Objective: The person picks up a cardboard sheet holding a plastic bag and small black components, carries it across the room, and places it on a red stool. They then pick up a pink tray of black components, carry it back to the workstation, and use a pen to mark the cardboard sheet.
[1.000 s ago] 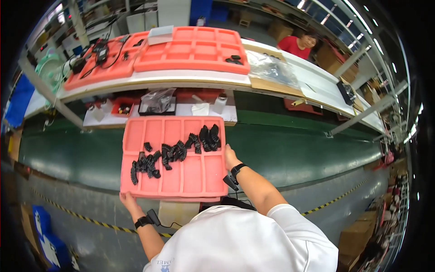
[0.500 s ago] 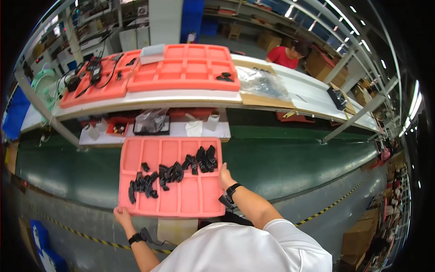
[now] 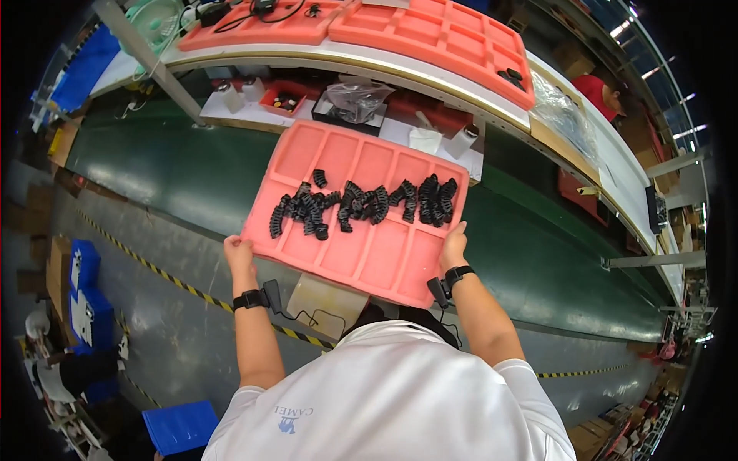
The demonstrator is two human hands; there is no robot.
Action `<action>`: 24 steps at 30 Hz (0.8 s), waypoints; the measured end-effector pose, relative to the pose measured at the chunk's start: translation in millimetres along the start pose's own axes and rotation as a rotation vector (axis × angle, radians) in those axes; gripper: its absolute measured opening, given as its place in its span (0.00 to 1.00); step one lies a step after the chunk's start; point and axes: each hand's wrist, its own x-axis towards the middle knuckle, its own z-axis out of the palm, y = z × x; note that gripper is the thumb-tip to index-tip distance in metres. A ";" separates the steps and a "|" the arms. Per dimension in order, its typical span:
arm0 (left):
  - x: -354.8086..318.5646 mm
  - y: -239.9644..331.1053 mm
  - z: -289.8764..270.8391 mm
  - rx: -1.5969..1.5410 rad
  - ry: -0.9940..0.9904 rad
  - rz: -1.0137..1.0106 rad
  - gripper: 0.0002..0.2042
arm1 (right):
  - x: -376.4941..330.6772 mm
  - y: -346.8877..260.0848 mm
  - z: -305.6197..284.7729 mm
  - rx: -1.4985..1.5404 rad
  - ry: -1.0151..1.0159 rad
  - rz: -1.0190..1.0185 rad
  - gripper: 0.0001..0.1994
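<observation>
A pink compartment tray point(image 3: 299, 249) is held up in front of me, slightly tilted in the picture. At its near left corner my left hand point(image 3: 239, 252) grips the rim. My right hand point(image 3: 454, 245) is closed on the right edge, its fingers partly hidden behind the tray. Across the tray's middle lie several black ribbed parts point(image 3: 309, 209), heaped over the dividers; what they are exactly I cannot make out. Each wrist wears a black strap with a small device.
Beyond the tray runs a workbench point(image 3: 430, 75) bearing more pink trays point(image 3: 419, 29). Its lower shelf holds a red bin point(image 3: 282, 100), a plastic bag point(image 3: 357, 98) and white bottles point(image 3: 230, 97). A metal post point(image 3: 157, 69) stands left; blue bins point(image 3: 86, 296) sit on the floor. Another person point(image 3: 596, 94) is far right.
My view has swung, so the bench stands higher and slants down to the right. The tray appears farther right and turned clockwise, still in both hands.
</observation>
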 end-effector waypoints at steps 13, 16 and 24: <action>-87.0 32.4 -38.1 -0.574 -0.401 -0.109 0.26 | -13.2 -18.2 -43.4 0.163 -0.096 -0.103 0.33; -114.9 21.5 -39.6 -0.528 -0.426 -0.194 0.25 | 1.2 -5.9 -68.4 0.093 -0.096 -0.083 0.33; -211.3 -7.2 5.8 -0.497 -0.435 -0.177 0.23 | 53.0 12.6 -148.0 0.040 -0.054 -0.100 0.32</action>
